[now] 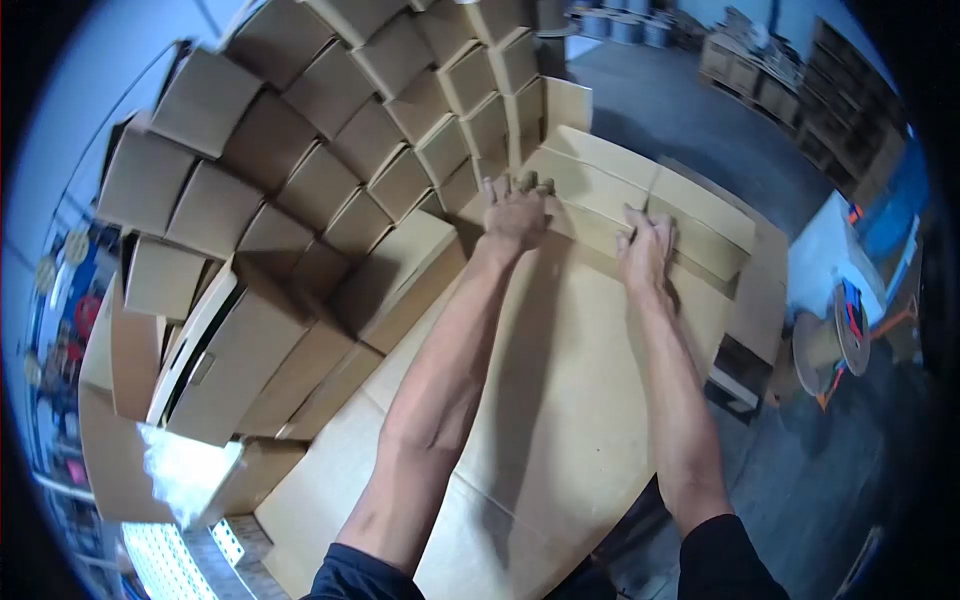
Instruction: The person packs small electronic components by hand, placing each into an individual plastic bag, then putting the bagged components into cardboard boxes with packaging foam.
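Observation:
A long, low cardboard box [705,207] lies at the far end of a large cardboard surface [590,400], with a seam running along its top. My left hand [515,215] rests near the box's left end, its fingers stretched out and spread. At the middle of the box's near edge, my right hand [648,243] has its fingers bent over the cardboard and the thumb against the near side. Both arms reach forward over the surface.
Stacked cardboard boxes [335,80] form a tall wall on the left. Clear plastic wrap [185,470] lies at the lower left. To the right are a cable spool [832,345] and a white bag-like bundle [835,255]. A loaded pallet [750,75] stands farther back.

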The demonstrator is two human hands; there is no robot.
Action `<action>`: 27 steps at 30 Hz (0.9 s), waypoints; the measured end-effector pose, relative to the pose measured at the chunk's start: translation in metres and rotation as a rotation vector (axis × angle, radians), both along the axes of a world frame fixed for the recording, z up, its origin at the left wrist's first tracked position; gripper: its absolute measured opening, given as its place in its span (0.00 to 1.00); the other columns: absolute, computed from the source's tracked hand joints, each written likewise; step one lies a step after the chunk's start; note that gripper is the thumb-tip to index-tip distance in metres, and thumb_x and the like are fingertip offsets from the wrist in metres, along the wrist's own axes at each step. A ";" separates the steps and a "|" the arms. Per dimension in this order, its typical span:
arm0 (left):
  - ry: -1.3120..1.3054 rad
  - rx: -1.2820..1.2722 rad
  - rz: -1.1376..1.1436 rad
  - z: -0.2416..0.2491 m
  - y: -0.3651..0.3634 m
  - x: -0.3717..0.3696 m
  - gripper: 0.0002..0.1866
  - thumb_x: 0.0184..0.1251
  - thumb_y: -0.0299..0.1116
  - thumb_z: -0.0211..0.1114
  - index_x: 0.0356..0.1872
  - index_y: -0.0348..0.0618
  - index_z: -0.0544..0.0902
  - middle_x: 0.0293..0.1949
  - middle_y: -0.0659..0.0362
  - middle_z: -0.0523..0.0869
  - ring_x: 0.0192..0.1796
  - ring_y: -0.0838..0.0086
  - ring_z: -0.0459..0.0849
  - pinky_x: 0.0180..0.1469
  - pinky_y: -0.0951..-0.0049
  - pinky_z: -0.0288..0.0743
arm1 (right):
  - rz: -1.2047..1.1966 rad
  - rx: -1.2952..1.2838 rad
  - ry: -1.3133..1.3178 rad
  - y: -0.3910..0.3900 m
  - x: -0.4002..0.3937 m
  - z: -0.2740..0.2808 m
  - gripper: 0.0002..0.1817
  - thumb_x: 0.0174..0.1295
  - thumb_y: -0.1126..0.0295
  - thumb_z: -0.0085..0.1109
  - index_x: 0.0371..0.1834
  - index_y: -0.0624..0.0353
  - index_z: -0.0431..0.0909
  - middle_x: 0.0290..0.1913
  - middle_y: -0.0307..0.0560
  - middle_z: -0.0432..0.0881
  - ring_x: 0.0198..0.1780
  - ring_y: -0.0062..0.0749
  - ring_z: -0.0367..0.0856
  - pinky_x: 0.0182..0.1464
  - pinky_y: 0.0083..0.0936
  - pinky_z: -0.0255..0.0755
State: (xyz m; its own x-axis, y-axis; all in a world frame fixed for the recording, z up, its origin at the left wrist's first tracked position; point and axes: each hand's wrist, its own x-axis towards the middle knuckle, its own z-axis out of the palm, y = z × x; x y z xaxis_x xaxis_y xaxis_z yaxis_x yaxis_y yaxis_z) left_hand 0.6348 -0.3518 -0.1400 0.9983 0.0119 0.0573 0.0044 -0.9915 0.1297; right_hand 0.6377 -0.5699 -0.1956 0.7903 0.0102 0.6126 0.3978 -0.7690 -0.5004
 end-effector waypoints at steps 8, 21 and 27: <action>0.190 0.150 0.369 0.001 0.109 -0.111 0.57 0.51 0.61 0.81 0.77 0.40 0.63 0.77 0.39 0.66 0.75 0.41 0.70 0.71 0.45 0.74 | 0.591 0.147 0.348 0.128 -0.065 0.015 0.34 0.61 0.74 0.68 0.72 0.58 0.67 0.68 0.59 0.75 0.72 0.57 0.73 0.73 0.47 0.67; -0.215 0.026 0.108 0.040 0.065 -0.186 0.14 0.78 0.34 0.53 0.59 0.44 0.79 0.42 0.44 0.90 0.42 0.43 0.90 0.43 0.47 0.85 | 0.657 0.449 0.397 0.120 -0.083 -0.043 0.48 0.62 0.66 0.73 0.84 0.50 0.55 0.75 0.60 0.70 0.75 0.50 0.69 0.72 0.45 0.67; -0.210 -0.052 0.118 0.052 0.035 -0.236 0.14 0.78 0.38 0.57 0.60 0.50 0.74 0.44 0.48 0.89 0.41 0.46 0.90 0.39 0.47 0.84 | 0.742 0.245 0.498 0.038 -0.159 0.025 0.40 0.60 0.66 0.72 0.76 0.60 0.68 0.67 0.66 0.79 0.70 0.57 0.76 0.72 0.42 0.70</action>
State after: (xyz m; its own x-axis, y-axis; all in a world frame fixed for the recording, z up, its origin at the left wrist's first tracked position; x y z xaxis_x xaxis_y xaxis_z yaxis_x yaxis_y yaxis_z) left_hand 0.3986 -0.3168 -0.0882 0.9560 0.1361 0.2600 0.0874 -0.9778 0.1905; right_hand 0.4783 -0.5319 -0.1704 0.8060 0.5338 0.2558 0.4414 -0.2539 -0.8606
